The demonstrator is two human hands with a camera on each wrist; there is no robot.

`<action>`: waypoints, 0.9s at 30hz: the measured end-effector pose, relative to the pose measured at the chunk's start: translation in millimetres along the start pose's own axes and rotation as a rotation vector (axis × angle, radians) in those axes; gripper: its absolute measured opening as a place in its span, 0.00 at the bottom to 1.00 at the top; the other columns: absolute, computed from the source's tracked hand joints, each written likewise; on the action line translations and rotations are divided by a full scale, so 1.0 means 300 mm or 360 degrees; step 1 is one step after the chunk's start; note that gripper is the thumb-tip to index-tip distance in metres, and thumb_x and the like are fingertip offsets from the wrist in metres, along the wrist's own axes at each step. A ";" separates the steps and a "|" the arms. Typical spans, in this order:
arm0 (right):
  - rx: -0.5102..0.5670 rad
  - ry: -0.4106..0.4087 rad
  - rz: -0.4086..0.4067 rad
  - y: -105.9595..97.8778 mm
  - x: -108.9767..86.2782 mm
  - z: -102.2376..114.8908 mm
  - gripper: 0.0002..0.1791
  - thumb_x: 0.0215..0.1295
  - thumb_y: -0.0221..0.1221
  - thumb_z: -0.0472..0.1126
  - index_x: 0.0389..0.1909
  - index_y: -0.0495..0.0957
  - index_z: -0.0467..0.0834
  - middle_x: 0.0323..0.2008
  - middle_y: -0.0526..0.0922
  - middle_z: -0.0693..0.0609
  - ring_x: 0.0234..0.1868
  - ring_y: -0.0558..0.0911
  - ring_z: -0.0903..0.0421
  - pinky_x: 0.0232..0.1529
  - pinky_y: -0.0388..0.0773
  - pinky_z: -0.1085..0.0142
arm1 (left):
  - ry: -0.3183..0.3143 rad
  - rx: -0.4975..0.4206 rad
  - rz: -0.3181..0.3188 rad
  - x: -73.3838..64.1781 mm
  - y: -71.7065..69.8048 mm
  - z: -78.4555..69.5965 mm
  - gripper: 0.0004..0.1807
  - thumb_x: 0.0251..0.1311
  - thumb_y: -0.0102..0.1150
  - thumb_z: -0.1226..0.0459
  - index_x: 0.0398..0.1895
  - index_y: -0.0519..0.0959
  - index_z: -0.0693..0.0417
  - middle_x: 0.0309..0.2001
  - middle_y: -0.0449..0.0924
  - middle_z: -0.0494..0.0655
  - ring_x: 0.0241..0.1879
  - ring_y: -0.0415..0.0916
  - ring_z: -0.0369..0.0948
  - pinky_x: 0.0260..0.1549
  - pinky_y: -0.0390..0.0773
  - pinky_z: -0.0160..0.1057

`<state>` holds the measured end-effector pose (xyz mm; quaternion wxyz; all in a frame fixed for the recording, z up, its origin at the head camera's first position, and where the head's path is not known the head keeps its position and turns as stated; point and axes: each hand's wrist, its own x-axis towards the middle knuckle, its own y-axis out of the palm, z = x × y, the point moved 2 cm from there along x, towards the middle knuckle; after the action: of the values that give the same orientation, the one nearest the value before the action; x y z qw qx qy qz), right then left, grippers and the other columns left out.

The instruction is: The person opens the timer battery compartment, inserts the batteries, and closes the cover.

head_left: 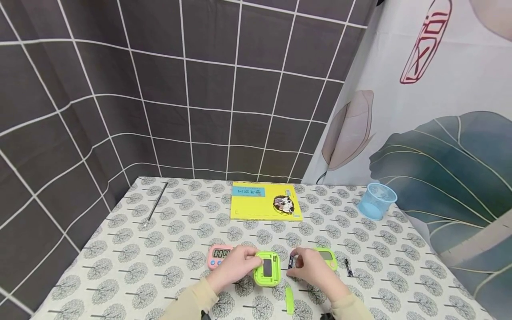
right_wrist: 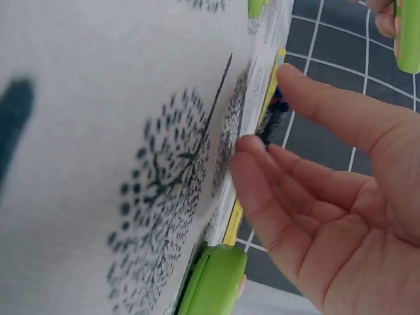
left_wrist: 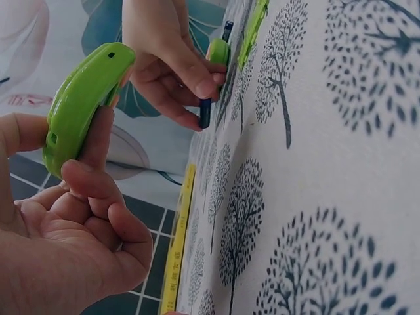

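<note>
My left hand point(head_left: 238, 266) grips a lime-green digital timer point(head_left: 273, 278) by its left side, holding it above the table. A dark rectangle shows on its upturned face, with an uncovered slot along one edge. To its right, my right hand point(head_left: 311, 266) pinches a small dark battery point(head_left: 290, 261) between thumb and fingers; the left wrist view shows that battery point(left_wrist: 205, 113) close over the cloth. A narrow green cover point(head_left: 290, 300) lies below, between the hands. A second green timer point(head_left: 329, 256) is partly hidden behind my right hand, and a pink timer point(head_left: 216, 253) behind my left.
Another dark battery point(head_left: 349, 268) lies right of the second green timer. A yellow book point(head_left: 256, 209) is at the back centre, and a blue mesh basket point(head_left: 376, 202) at the back right. A thin dark rod point(head_left: 158, 202) lies at the back left of the tree-patterned tablecloth point(head_left: 132, 271).
</note>
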<state>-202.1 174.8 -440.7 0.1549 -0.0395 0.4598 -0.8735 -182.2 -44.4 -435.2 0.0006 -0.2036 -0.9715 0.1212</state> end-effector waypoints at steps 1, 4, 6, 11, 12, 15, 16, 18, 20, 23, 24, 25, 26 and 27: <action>0.0020 -0.0028 -0.0011 0.000 -0.001 -0.001 0.26 0.44 0.72 0.40 0.45 0.77 0.34 0.22 0.73 0.57 0.21 0.70 0.61 0.22 0.70 0.71 | 0.0001 -0.0011 0.0003 0.000 0.000 -0.001 0.16 0.55 0.54 0.63 0.44 0.81 0.61 0.37 0.85 0.51 0.32 0.79 0.37 0.39 0.79 0.37; 0.0084 -0.0125 -0.0049 -0.005 -0.009 0.002 0.27 0.45 0.72 0.41 0.46 0.77 0.32 0.23 0.75 0.58 0.22 0.71 0.64 0.23 0.72 0.72 | 0.0002 -0.0027 0.0008 0.003 0.002 -0.001 0.15 0.56 0.54 0.63 0.43 0.81 0.62 0.37 0.85 0.51 0.31 0.79 0.38 0.36 0.80 0.38; 0.0102 -0.0179 -0.0098 -0.011 -0.015 0.005 0.28 0.45 0.72 0.41 0.47 0.77 0.32 0.23 0.75 0.59 0.22 0.72 0.66 0.23 0.73 0.72 | -0.0012 -0.0031 0.0007 0.004 0.003 0.001 0.14 0.56 0.54 0.63 0.43 0.81 0.61 0.37 0.85 0.50 0.31 0.78 0.38 0.37 0.80 0.39; 0.0135 -0.0266 -0.0257 -0.028 -0.025 0.016 0.27 0.47 0.71 0.43 0.49 0.78 0.37 0.26 0.79 0.61 0.24 0.73 0.68 0.26 0.74 0.73 | -0.0026 -0.0066 0.0016 0.003 0.001 -0.002 0.15 0.56 0.54 0.63 0.44 0.81 0.62 0.38 0.85 0.50 0.30 0.78 0.38 0.36 0.80 0.38; 0.0144 -0.0287 -0.0283 -0.030 -0.028 0.020 0.27 0.47 0.71 0.44 0.49 0.79 0.38 0.27 0.79 0.61 0.25 0.73 0.68 0.27 0.75 0.73 | -0.0031 -0.0074 0.0016 0.003 -0.001 -0.004 0.16 0.56 0.54 0.64 0.44 0.81 0.62 0.38 0.85 0.51 0.30 0.79 0.38 0.35 0.80 0.37; 0.0209 -0.0372 -0.0297 -0.037 -0.036 0.037 0.26 0.48 0.71 0.44 0.49 0.79 0.38 0.29 0.81 0.60 0.26 0.75 0.68 0.28 0.76 0.72 | -0.0037 -0.0086 0.0017 0.001 -0.006 -0.008 0.16 0.56 0.53 0.63 0.45 0.80 0.63 0.37 0.85 0.51 0.29 0.80 0.38 0.34 0.80 0.35; 0.0228 -0.0398 -0.0287 -0.038 -0.039 0.043 0.26 0.48 0.71 0.44 0.48 0.79 0.38 0.29 0.81 0.59 0.27 0.75 0.68 0.28 0.77 0.72 | -0.0043 -0.0084 0.0014 0.002 -0.008 -0.008 0.16 0.56 0.53 0.63 0.45 0.80 0.62 0.37 0.85 0.51 0.28 0.80 0.38 0.35 0.80 0.35; 0.0266 -0.0443 -0.0257 -0.040 -0.044 0.053 0.25 0.49 0.70 0.43 0.48 0.78 0.37 0.30 0.82 0.58 0.27 0.76 0.68 0.29 0.77 0.72 | -0.0042 -0.0086 0.0016 0.002 -0.011 -0.009 0.16 0.56 0.53 0.64 0.45 0.80 0.63 0.38 0.85 0.51 0.29 0.80 0.38 0.35 0.80 0.34; 0.0300 -0.0477 -0.0225 -0.041 -0.047 0.061 0.25 0.49 0.70 0.43 0.48 0.78 0.37 0.30 0.82 0.58 0.28 0.77 0.68 0.29 0.78 0.71 | -0.0038 -0.0098 0.0023 0.002 -0.013 -0.009 0.16 0.57 0.52 0.64 0.45 0.80 0.64 0.38 0.84 0.52 0.29 0.80 0.39 0.35 0.80 0.33; 0.0346 -0.0527 -0.0197 -0.041 -0.052 0.067 0.25 0.50 0.70 0.43 0.49 0.78 0.36 0.31 0.82 0.57 0.29 0.77 0.68 0.30 0.79 0.71 | -0.0051 -0.0137 0.0028 0.002 -0.014 -0.008 0.17 0.57 0.52 0.65 0.46 0.79 0.65 0.40 0.84 0.54 0.31 0.81 0.39 0.36 0.81 0.34; 0.0363 -0.0552 -0.0193 -0.041 -0.054 0.068 0.25 0.50 0.70 0.42 0.49 0.78 0.36 0.31 0.82 0.57 0.29 0.77 0.67 0.30 0.79 0.71 | -0.0057 -0.0150 0.0027 0.002 -0.014 -0.008 0.17 0.56 0.52 0.65 0.46 0.79 0.65 0.41 0.84 0.54 0.31 0.81 0.39 0.36 0.81 0.34; 0.0381 -0.0577 -0.0188 -0.041 -0.056 0.070 0.26 0.50 0.70 0.43 0.49 0.77 0.36 0.32 0.82 0.57 0.29 0.77 0.67 0.30 0.79 0.71 | -0.0063 -0.0156 0.0026 0.002 -0.014 -0.008 0.17 0.56 0.52 0.65 0.46 0.80 0.65 0.41 0.84 0.54 0.31 0.81 0.39 0.36 0.81 0.34; 0.0396 -0.0604 -0.0187 -0.041 -0.058 0.072 0.26 0.50 0.70 0.43 0.50 0.77 0.37 0.32 0.82 0.57 0.29 0.78 0.67 0.31 0.79 0.71 | -0.0067 -0.0161 0.0021 0.002 -0.014 -0.008 0.17 0.56 0.52 0.65 0.46 0.80 0.65 0.41 0.84 0.54 0.31 0.80 0.38 0.36 0.81 0.34; 0.0414 -0.0634 -0.0184 -0.042 -0.060 0.074 0.26 0.51 0.70 0.43 0.50 0.77 0.37 0.32 0.82 0.57 0.29 0.78 0.67 0.31 0.79 0.71 | -0.0067 -0.0164 0.0018 0.003 -0.014 -0.008 0.17 0.56 0.52 0.65 0.45 0.80 0.65 0.41 0.84 0.54 0.30 0.80 0.38 0.35 0.81 0.34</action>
<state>-183.3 169.3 -416.3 0.1960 -0.2170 0.3009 -0.9077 -184.4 -47.2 -431.9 -0.0311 -0.2062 -0.9751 0.0754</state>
